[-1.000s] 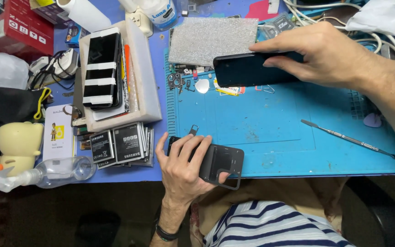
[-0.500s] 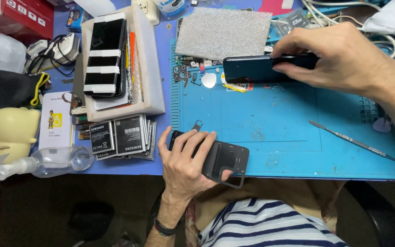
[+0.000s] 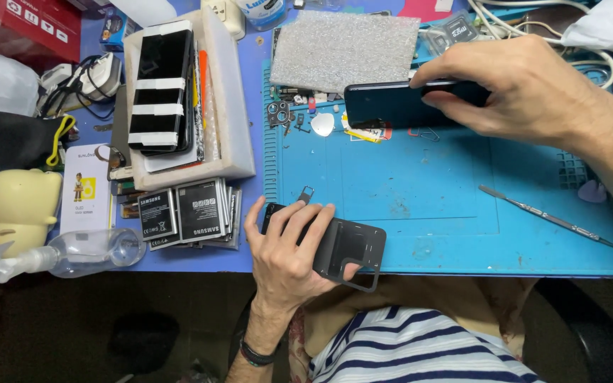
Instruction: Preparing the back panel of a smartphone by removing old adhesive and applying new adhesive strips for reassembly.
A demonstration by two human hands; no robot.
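Little had moved since before: your right hand (image 3: pixel 526 89) stayed clamped on the phone (image 3: pixel 391 105) above the mat (image 3: pixel 427 191). Your left hand (image 3: pixel 289 248) gripped the black case (image 3: pixel 352 248) at the bench edge, not yet fitted.

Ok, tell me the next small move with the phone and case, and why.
Probably bring the phone down toward the case. The right hand holds the phone on edge at the mat's far side, while the left hand grips the case at the near edge; they are apart.

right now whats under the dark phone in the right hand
The dark phone is gripped by the right hand above the blue mat. A yellow-red scrap pokes out beneath it; anything else under it is hidden.
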